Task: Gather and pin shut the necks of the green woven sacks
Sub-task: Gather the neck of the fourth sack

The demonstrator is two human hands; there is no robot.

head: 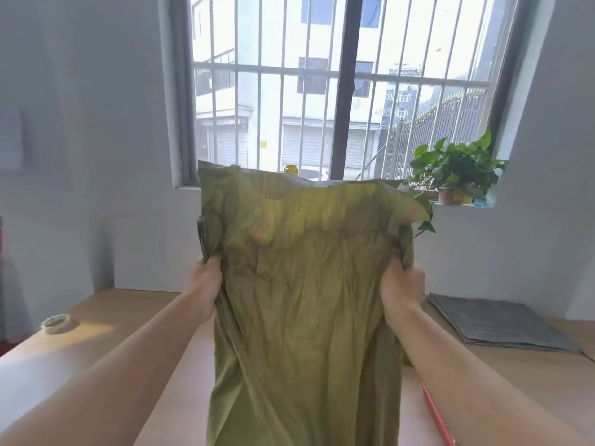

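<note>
The green woven sack (pixel 306 300) is held upright in mid-air above the wooden table (pixel 154 317), in the centre of the view, with its top edge raised against the barred window (pixel 347 91) and its lower part hanging out of sight below the frame. The left hand (pixel 206 284) grasps the left side of the sack a little below the top edge, fingers curled into a bunch of fabric. The right hand (pixel 401 284) grasps the right side at the same height in the same way. Between the two hands the fabric is spread flat and wrinkled, and the top edge stands loose and ungathered. The step in hand is judged to be the start of gathering: the sack is presented and held by both sides, but the neck is not yet drawn together. The next move calls for bringing the two hands toward each other so that the fabric folds into a single bunch, then holding that bunch in one hand to free the other for the fastener. No pin or clip can be made out. A roll of tape (pixel 56 322) lies at the near left of the table, a stack of grey sheets (pixel 502 321) at the far right, and a red-edged item (pixel 436 413) at the near right.
</note>
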